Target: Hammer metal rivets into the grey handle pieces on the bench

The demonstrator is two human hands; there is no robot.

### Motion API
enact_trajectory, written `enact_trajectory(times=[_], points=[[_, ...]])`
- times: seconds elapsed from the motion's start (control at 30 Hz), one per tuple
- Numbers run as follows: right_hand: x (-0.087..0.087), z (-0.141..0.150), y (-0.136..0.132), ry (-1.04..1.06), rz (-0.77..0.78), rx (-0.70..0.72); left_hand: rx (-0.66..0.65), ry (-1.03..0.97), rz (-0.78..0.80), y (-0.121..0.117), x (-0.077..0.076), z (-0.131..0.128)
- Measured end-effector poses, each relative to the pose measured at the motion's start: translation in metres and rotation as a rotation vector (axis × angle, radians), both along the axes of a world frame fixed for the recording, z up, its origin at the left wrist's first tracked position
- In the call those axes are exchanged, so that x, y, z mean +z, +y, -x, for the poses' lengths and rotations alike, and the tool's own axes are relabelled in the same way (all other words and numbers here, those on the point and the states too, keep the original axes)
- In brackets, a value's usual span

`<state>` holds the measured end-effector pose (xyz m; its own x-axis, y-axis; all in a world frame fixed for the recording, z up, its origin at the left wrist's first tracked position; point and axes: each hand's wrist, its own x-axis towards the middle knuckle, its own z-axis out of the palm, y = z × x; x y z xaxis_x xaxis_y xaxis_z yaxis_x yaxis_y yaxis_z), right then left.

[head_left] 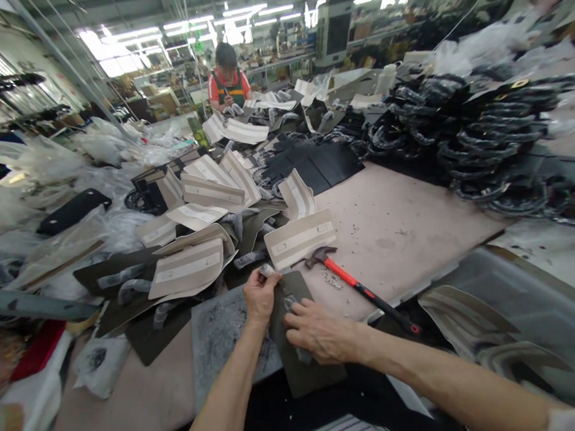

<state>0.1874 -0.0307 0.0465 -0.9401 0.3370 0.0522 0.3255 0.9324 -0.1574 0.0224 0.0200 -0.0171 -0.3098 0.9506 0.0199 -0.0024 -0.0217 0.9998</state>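
Observation:
An olive-green panel (305, 372) lies over the right edge of a grey, scuffed slab (217, 335) in front of me. Along the panel runs a plastic-wrapped handle (288, 299), partly covered by my fingers. My left hand (260, 297) is closed at the panel's far end, pinching a whitish plastic-wrapped piece (267, 269); whether it belongs to the handle I cannot tell. With fingers curled, my right hand (320, 331) grips the wrapped handle against the panel. Beyond the hands lies a beige panel (299, 239) with a lighter strip.
A red-and-black claw hammer (354, 282) lies right of my hands, beside small metal bits (332, 279). Panels with wrapped handles (187, 268) are heaped at left. Black wrapped handles (489, 136) pile up at right, above a clear bin (520, 304). A person (229, 82) sits across the table.

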Motion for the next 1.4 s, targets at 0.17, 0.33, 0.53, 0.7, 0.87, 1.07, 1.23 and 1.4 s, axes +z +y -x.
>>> enact_trajectory(times=[0.17, 0.33, 0.53, 0.7, 0.87, 1.07, 1.23, 1.4], points=[[0.024, 0.008, -0.003, 0.014, -0.134, -0.378, 0.145, -0.071, -0.118, -0.002, 0.044, 0.017], [0.040, 0.004, 0.007, 0.004, -0.078, -0.781, 0.212, 0.018, -0.402, -0.014, 0.112, 0.041], [-0.007, 0.015, 0.001, 0.174, 0.264, -0.921, 0.027, 0.070, -0.172, -0.020, 0.071, 0.018], [-0.028, 0.030, -0.015, 0.236, 0.245, -0.879, -0.079, 0.005, -0.071, -0.017, 0.017, 0.007], [-0.031, 0.029, -0.014, 0.158, 0.312, -0.847, -0.118, 0.018, -0.012, -0.017, 0.003, 0.016], [-0.027, 0.012, -0.013, 0.171, 0.515, -0.822, -0.168, -0.004, 0.011, -0.013, 0.004, 0.009], [-0.033, 0.014, -0.015, 0.174, 0.417, -0.825, -0.210, 0.056, 0.002, -0.011, 0.002, 0.002], [-0.040, 0.015, -0.013, 0.213, 0.336, -0.708, -0.173, 0.017, 0.005, -0.012, -0.003, 0.004]])
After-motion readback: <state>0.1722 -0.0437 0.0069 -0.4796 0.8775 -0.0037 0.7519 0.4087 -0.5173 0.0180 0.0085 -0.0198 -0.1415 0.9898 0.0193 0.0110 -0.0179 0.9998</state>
